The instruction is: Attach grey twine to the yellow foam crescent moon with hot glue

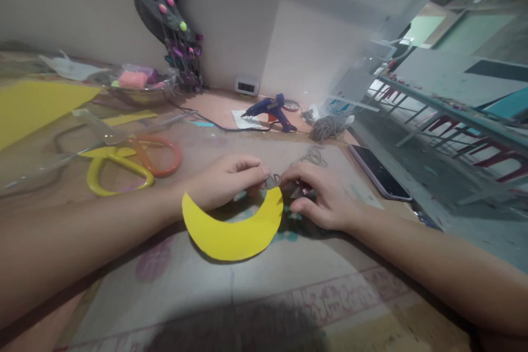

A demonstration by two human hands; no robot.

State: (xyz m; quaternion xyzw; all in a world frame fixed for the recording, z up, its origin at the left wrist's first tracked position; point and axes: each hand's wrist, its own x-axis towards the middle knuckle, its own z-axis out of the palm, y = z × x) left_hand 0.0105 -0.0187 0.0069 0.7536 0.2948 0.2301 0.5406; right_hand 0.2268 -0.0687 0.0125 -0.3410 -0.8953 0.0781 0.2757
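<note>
A yellow paper crescent (233, 239) lies with its horns toward the back, in front of both hands. At its right horn, my left hand (233, 179) is closed in a pinch on a bit of grey yarn (273, 180). Just to the right, my right hand (325, 195) has its fingers curled around a small, dark, shiny thing (304, 191), mostly hidden and too blurred to name. Its fingertips are close to the yarn at the horn. Behind the right hand, a loose grey strand (314, 155) loops on the table.
Scissors (119, 173) with yellow and orange handles lie left. A blue glue gun (270, 110) rests on white paper at the back, beside a grey yarn bundle (328, 127). A phone (380, 172) lies right; yellow sheet (41, 107) far left. A decorated grey hanging (159, 0) is behind.
</note>
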